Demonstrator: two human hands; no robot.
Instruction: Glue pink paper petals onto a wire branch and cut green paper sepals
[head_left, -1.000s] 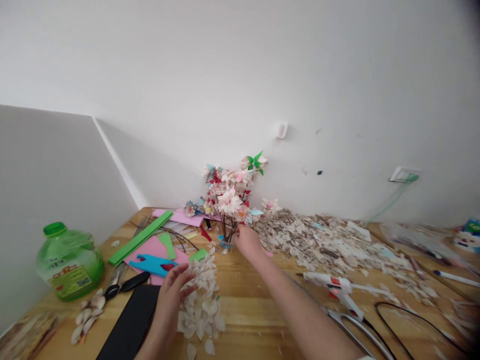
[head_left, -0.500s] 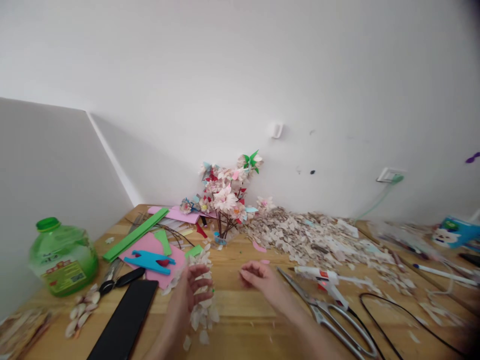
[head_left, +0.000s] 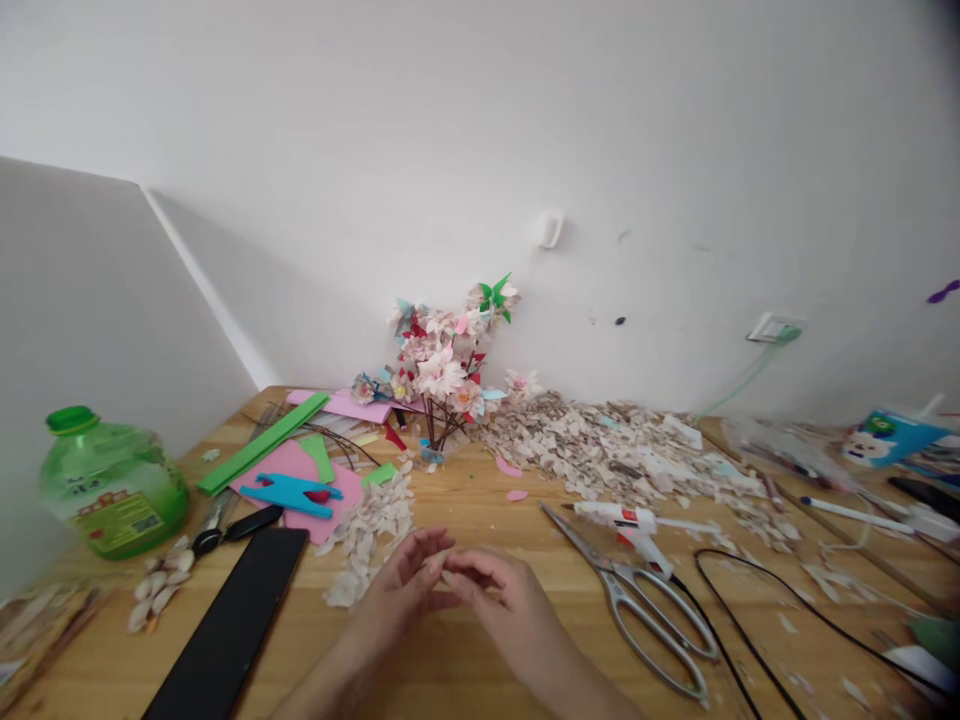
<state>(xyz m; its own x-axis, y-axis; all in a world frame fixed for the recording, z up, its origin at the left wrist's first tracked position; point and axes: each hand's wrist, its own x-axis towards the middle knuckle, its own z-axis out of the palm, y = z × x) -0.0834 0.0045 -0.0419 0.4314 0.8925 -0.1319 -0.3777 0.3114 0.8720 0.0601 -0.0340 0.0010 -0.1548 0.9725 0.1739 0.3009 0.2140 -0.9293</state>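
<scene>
My left hand (head_left: 409, 580) and my right hand (head_left: 495, 590) meet above the front middle of the wooden table, fingertips together. Their fingers are curled inward, and anything between them is too small to make out. Just beyond my left hand lies a pile of pale petals (head_left: 375, 520). Behind both hands stands a bunch of handmade flowers (head_left: 442, 370) on dark stems. Open metal scissors (head_left: 645, 610) rest to the right of my right hand, beside a white glue gun (head_left: 630, 525).
A large heap of petals (head_left: 600, 445) covers the back right. On the left are a green bottle (head_left: 116, 490), a black phone (head_left: 232, 620), pink paper (head_left: 289, 470), a blue clip-like piece (head_left: 289, 493) and garlic-like pieces (head_left: 161, 585). A black cable (head_left: 787, 590) curves at right.
My hands were apart and have come together in the middle. My left hand has moved right, off the petal pile. The view has tilted slightly down.
</scene>
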